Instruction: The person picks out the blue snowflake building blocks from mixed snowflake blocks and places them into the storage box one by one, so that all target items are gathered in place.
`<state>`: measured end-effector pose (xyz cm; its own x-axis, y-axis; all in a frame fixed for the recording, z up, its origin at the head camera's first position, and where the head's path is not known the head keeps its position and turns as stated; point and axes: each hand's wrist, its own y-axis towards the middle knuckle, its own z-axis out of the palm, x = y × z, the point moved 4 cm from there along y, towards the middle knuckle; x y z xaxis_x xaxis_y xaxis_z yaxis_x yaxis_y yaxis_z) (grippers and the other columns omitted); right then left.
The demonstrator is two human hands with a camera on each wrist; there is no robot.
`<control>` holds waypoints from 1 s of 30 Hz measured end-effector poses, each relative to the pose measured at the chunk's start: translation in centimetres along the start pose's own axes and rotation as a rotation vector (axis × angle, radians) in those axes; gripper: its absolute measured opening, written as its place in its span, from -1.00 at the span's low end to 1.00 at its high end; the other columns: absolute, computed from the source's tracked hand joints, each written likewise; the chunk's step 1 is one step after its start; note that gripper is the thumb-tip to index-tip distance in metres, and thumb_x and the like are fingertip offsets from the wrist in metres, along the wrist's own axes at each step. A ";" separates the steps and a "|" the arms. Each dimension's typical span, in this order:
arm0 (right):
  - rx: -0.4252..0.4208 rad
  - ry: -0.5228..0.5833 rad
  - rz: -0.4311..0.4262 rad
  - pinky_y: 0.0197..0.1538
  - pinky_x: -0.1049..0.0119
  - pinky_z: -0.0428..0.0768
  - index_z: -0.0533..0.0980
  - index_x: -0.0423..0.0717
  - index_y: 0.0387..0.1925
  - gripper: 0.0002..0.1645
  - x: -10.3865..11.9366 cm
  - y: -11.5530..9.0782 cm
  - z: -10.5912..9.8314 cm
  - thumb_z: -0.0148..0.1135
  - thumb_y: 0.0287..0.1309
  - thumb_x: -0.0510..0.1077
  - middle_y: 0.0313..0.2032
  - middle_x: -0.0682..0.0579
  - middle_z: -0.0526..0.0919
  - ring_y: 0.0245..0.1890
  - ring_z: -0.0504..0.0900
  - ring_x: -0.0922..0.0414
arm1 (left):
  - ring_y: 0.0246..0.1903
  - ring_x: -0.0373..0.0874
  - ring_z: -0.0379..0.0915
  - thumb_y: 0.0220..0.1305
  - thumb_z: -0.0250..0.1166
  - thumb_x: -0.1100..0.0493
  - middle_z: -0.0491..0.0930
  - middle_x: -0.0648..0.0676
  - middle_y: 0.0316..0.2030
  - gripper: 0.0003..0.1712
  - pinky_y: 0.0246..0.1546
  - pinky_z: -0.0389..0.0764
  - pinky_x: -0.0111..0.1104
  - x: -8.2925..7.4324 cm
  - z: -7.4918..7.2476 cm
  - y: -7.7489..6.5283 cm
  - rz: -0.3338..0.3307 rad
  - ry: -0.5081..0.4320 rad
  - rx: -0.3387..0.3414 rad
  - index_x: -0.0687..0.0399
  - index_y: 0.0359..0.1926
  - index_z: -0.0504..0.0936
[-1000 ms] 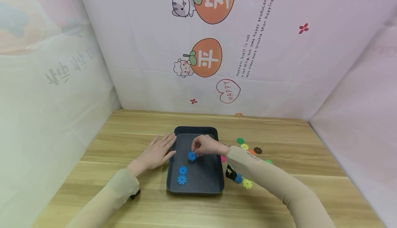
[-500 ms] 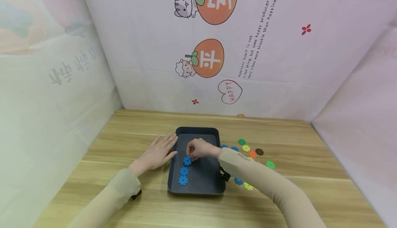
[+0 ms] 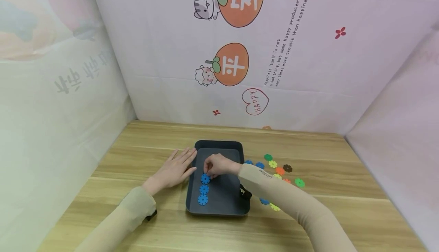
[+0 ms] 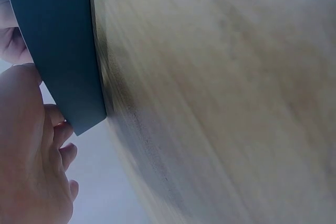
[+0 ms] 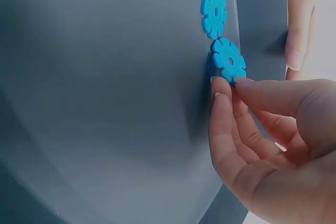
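Observation:
A dark grey tray lies on the wooden table. Inside it, near the left wall, two blue notched discs form a short column. My right hand pinches a third blue disc by its edge between thumb and fingertips, at the far end of that column. In the right wrist view this disc is slightly tilted and its edge meets or nearly meets the neighbouring disc. My left hand has its fingers extended, resting against the tray's left rim.
Right of the tray, several loose discs lie scattered, among them a green disc, a brown disc and a blue disc. My right forearm hides part of that group. A printed cloth stands behind the table.
My right hand has moved left and slightly toward me, bringing the pinched blue disc to the far end of the column. The left hand stays at the rim. The head view has shifted slightly.

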<state>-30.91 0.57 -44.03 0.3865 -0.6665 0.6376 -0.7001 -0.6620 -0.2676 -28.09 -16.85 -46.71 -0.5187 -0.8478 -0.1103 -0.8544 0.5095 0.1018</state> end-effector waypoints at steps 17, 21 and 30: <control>0.005 -0.020 0.003 -0.24 0.27 0.73 0.64 -0.21 -0.31 -0.91 -0.3 0.3 0.2 0.23 0.25 -0.37 -0.34 -0.11 0.74 -0.34 0.74 0.03 | 0.56 0.02 -0.04 0.54 -0.07 -0.20 0.05 0.06 0.56 -0.26 0.54 -0.04 0.13 0.1 0.2 0.1 0.001 -0.004 -0.007 0.06 0.55 0.09; 0.015 -0.019 0.000 -0.27 0.36 0.71 0.65 -0.19 -0.33 -0.89 -0.2 0.4 0.1 0.23 0.25 -0.37 -0.37 -0.07 0.74 -0.39 0.73 0.11 | 0.56 0.02 -0.04 0.54 -0.08 -0.21 0.06 0.06 0.56 -0.25 0.54 -0.03 0.14 0.1 0.2 0.1 0.002 -0.002 -0.008 0.06 0.55 0.10; -0.006 -0.009 -0.005 -0.25 0.37 0.70 0.65 -0.19 -0.30 -0.92 -0.9 0.3 -0.4 0.25 0.24 -0.34 -0.38 -0.02 0.73 -0.39 0.71 0.16 | 0.56 0.03 -0.04 0.54 -0.09 -0.21 0.05 0.07 0.56 -0.25 0.54 -0.03 0.13 0.2 0.2 0.0 0.005 -0.004 -0.010 0.06 0.55 0.08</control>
<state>-31.70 1.07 -44.40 0.3951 -0.6666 0.6321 -0.7016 -0.6631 -0.2607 -28.20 -16.94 -46.88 -0.5228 -0.8448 -0.1141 -0.8516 0.5119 0.1126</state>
